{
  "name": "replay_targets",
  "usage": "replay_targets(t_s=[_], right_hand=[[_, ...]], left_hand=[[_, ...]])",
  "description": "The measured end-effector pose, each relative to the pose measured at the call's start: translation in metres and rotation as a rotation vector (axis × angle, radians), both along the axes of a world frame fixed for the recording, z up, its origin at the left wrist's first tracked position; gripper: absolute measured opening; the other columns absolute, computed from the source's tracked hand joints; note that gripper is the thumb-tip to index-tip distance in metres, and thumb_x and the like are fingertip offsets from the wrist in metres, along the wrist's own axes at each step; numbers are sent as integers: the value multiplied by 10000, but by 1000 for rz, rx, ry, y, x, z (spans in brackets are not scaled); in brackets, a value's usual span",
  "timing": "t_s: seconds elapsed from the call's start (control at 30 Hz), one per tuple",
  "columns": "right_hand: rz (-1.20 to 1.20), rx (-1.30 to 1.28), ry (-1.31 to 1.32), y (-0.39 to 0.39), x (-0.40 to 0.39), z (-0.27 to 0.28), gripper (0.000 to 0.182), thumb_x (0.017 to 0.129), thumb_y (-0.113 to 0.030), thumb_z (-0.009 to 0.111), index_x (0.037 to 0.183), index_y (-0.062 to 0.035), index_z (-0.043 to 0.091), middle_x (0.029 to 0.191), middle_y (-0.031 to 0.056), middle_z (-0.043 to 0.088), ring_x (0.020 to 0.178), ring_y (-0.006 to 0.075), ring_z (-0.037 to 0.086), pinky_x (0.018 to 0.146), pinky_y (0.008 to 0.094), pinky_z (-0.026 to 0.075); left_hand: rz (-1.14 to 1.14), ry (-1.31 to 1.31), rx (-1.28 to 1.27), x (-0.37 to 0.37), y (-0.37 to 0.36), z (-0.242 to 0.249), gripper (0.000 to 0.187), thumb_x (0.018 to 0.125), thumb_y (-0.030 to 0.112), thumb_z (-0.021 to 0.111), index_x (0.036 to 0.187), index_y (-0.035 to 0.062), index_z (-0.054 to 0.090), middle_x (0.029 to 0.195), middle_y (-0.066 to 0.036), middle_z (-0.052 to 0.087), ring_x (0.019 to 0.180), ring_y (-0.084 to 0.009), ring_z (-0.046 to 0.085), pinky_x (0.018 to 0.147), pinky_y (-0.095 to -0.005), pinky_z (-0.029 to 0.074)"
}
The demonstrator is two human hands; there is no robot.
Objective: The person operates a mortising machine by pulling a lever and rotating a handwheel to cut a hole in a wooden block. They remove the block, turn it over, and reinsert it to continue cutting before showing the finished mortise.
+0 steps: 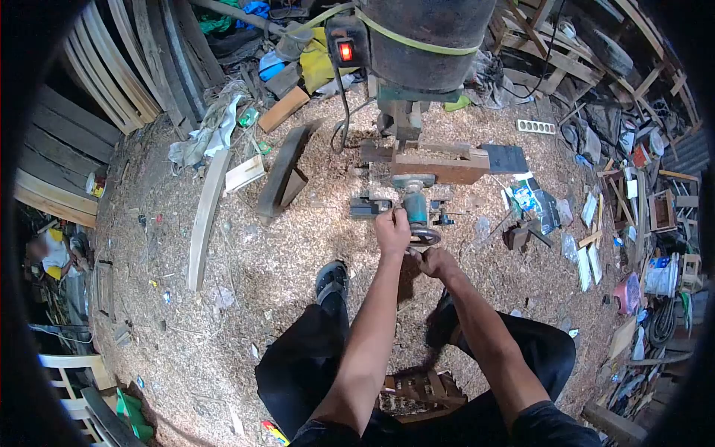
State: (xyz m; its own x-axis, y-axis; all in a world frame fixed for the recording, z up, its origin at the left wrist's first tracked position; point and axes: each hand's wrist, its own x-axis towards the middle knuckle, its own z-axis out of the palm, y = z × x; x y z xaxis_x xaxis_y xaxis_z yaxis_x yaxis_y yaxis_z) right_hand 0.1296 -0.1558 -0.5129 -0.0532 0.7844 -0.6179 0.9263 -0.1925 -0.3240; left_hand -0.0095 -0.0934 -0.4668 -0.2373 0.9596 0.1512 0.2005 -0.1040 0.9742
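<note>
A wooden block (441,165) with a slot in its upper face sits in the vise of a machine, beneath its tool head (407,123). A green screw housing (415,207) and a dark handwheel (426,237) project from the vise toward me. My left hand (392,232) is closed beside the handwheel's left edge; what lies inside its fingers is hidden. Just below the wheel, my right hand (437,263) is closed too, with its fingertips near the lower rim. Its grip is also covered from view.
The machine's large motor (424,45) hangs overhead, with a lit red switch (345,51). Wood shavings cover the floor. A curved board (208,220) and a dark timber (287,171) lie at left. A wooden crate (421,391) is between my legs. Another person (56,253) is far left.
</note>
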Motion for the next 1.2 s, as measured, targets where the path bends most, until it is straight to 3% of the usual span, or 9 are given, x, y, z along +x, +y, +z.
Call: replay_targets(t_s=[0.17,0.23,0.3,0.33,0.47,0.6,0.7,0.83,1.2], right_hand=[[-68,62,-38,-4,-9,10,737,914,-636,375,949,36,676,988,266,672,971,410,649,872,476,502],[-125,43,-65,0,-55,86,545,943,-474,455,1069,9,675,1064,245,669,1004,376,657,884,449,512],[100,6,-223,9,-66,18,338,893,-266,523,1048,-23,699,1081,214,677,1016,336,665,871,424,529],[54,63,-207,5,-67,25,320,881,-260,534,1001,-19,707,1060,214,682,989,329,676,833,427,539],[-138,-18,-79,-3,-41,50,387,868,-291,558,1042,28,691,1078,241,668,1018,336,663,877,410,519],[-428,23,229,-14,-17,21,381,836,-353,602,739,2,700,629,140,644,525,255,622,541,380,508],[-444,67,198,-12,-22,16,375,824,-350,625,730,7,693,603,124,626,519,231,615,523,362,500],[-324,100,-70,-5,-40,3,417,818,-315,613,1058,21,661,1126,264,640,1064,385,630,940,451,488],[-384,25,151,-13,-45,58,322,869,-253,568,1024,23,629,1020,235,684,892,305,698,766,403,566]], left_hand=[[46,-62,-3,-3,4,-6,376,858,166,469,536,-17,532,484,-77,518,461,-159,502,482,-338,393],[87,-86,-43,-8,-1,-6,380,866,166,468,544,-29,520,483,-72,510,457,-153,484,477,-345,380],[32,-4,-18,-17,1,10,386,876,167,469,554,-44,504,485,-66,501,456,-147,460,474,-356,363],[16,68,-62,-20,4,6,393,873,236,485,679,-88,593,566,-242,541,494,-298,554,538,-448,415],[-63,-19,-186,-24,8,-8,424,881,273,488,675,-81,598,579,-240,560,545,-294,605,572,-443,439],[-153,-30,-151,-25,2,1,411,907,337,497,787,-25,649,669,-229,610,632,-335,642,632,-439,470],[-238,147,-216,-30,-4,8,394,909,356,516,837,0,667,734,-239,629,700,-400,639,656,-448,478],[-288,195,-339,-27,1,21,404,912,369,522,846,0,674,799,-263,634,788,-447,624,696,-476,478],[-230,247,-232,-23,5,13,389,912,336,533,790,-8,668,776,-264,620,762,-435,618,690,-477,470]])
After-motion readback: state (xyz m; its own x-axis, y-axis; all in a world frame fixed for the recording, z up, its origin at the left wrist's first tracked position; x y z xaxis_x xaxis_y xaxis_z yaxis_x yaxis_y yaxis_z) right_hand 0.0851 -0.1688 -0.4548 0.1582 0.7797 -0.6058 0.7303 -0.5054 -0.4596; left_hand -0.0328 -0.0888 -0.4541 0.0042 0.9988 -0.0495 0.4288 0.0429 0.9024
